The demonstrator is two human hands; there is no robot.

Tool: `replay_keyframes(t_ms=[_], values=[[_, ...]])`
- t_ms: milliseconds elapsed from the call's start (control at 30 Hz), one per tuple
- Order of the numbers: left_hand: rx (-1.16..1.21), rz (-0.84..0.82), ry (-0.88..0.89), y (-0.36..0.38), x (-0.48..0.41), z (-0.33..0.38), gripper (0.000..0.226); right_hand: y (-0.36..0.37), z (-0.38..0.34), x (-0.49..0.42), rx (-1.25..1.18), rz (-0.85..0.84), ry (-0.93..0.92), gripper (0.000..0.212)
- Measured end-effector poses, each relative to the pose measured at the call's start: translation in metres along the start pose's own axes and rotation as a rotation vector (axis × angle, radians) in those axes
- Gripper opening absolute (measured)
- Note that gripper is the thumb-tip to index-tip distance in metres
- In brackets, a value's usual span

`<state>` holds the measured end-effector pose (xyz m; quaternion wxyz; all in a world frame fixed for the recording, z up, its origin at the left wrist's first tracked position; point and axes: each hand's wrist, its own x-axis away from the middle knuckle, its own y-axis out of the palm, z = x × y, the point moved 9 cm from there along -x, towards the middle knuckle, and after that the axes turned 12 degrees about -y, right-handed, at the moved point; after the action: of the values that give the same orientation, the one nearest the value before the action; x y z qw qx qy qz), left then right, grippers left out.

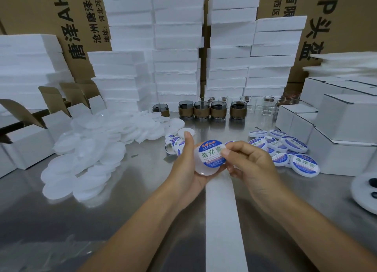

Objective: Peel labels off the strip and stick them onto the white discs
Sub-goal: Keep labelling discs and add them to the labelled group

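While the left hand (188, 165) cradles a white disc (203, 168) at the centre of the frame, the right hand (251, 165) pinches the right edge of a round blue-and-white label (212, 153) between thumb and forefinger. The label lies across the disc's upper face. The left hand's fingers curl under the disc and its thumb stands up along the disc's left rim. The lower part of the disc shows bare below the label.

A bare white backing strip (222, 220) runs from just under the hands straight down to the bottom edge of the frame, lying on the steel table (61, 220). Just left of the left hand, a curled length of label strip (175, 145) sits on the table.

A large heap of unlabelled discs (91, 159) spreads over the left of the frame. A smaller cluster of labelled discs (285, 149) lies at the right, beside stacked white boxes (346, 118). Above the hands, at mid-frame, a row of dark-lidded jars (218, 109) with brown bands stands on the table, with clear glass jars (269, 104) to their right. White foam blocks (175, 47) are stacked high across the top of the frame, in front of brown cardboard cartons (81, 16) printed with black Chinese characters. Small open boxes (51, 116) with brown flaps stand at the left edge.
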<state>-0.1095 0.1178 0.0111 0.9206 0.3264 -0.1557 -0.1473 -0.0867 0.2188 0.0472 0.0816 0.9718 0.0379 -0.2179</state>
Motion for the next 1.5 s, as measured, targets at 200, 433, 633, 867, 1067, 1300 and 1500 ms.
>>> replay_keyframes(t_ms=[200, 433, 633, 867, 1067, 1300, 1500], values=[[0.006, -0.007, 0.005, -0.002, -0.002, 0.001, 0.065, -0.005, 0.003, 0.001, 0.063, 0.052, 0.017, 0.013], [-0.058, 0.026, -0.010, -0.001, -0.002, -0.002, 0.063, -0.004, 0.004, 0.001, 0.094, 0.058, 0.043, 0.018], [-0.073, 0.035, -0.011, -0.001, -0.002, -0.003, 0.065, -0.006, 0.007, 0.003, 0.100, 0.081, 0.072, 0.011], [-0.088, 0.041, -0.018, 0.002, 0.000, -0.003, 0.065, -0.009, 0.010, 0.003, 0.147, 0.097, 0.101, 0.012], [-0.095, 0.005, -0.032, 0.004, -0.001, -0.004, 0.067, -0.010, 0.010, 0.003, 0.156, 0.102, 0.108, 0.011], [-0.214, -0.096, 0.025, 0.009, 0.002, -0.002, 0.038, -0.011, 0.012, 0.003, 0.120, 0.121, 0.115, 0.011], [-0.250, -0.107, 0.026, 0.009, 0.002, -0.002, 0.035, -0.014, 0.013, 0.004, 0.119, 0.143, 0.119, 0.010]])
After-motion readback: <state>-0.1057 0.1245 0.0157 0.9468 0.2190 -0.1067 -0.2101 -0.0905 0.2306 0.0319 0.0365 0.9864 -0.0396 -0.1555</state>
